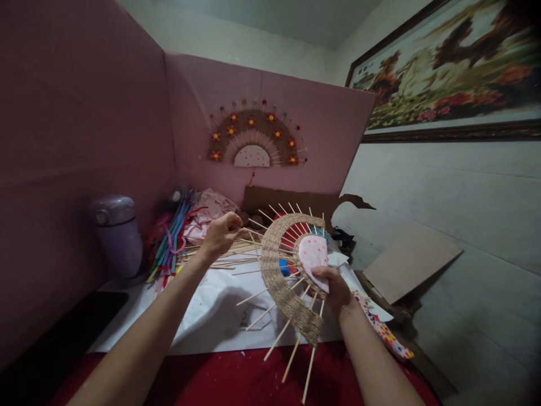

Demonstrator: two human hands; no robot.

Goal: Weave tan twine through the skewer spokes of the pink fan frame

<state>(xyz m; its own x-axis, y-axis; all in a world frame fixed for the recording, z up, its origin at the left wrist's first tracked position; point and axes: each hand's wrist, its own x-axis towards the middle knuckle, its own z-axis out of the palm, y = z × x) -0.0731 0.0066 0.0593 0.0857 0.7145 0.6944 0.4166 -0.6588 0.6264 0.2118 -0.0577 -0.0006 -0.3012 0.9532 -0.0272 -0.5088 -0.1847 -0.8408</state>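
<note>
A half-round woven fan [273,262] made of twine on thin wooden sticks is tilted on its side above the table. My right hand [335,290] grips it at the white, pink-dotted half-circle [313,255] in its centre, thumb on the front face. Bare stick ends stick out beyond the woven band. My left hand [223,234] is closed in a pinch beside the stick ends at the fan's upper left. What its fingertips hold is too small to make out.
Behind hangs a finished-looking fan [251,132] with red flowers on a pink board [190,113]. Left stand a purple bottle [120,239] and colourful pipe cleaners [173,242]. Loose sticks [224,256] lie on white paper [198,324]; a flowered strip [386,332] lies right.
</note>
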